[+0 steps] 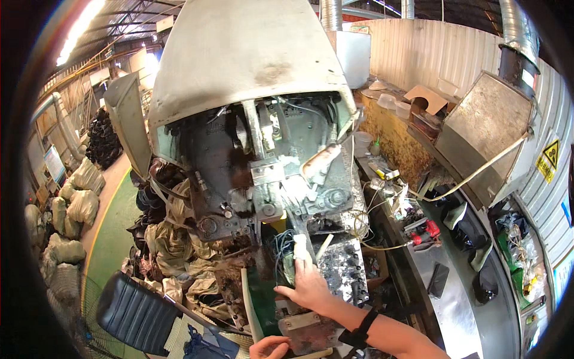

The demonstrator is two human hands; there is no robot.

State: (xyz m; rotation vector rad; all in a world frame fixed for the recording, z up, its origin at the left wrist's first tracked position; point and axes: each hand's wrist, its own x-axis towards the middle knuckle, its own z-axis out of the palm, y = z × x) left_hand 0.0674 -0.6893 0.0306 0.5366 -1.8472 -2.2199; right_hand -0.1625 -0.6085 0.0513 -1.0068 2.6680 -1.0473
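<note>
My right hand (310, 289) reaches forward over the lower front of a large machine (245, 45). Its thumb is spread to the left and its fingers point ahead, open. A small white piece (300, 246) shows at the fingertips; whether it is a finger covering or a separate thing, I cannot tell. Bluish wires (282, 244) hang just left of the fingers. At the lower edge my left hand (270, 347) is partly cut off, its visible fingers loosely bent and apart, beside a worn metal plate (308, 331). Nothing shows in it.
On the right, a metal bench (451, 305) carries a red power tool (426, 233) and a black phone-like object (438, 280). Dark curved parts (469, 230) lie beyond. Left are a black chair (137, 311) and piled beige sacks (173, 242). A hose (478, 170) crosses at right.
</note>
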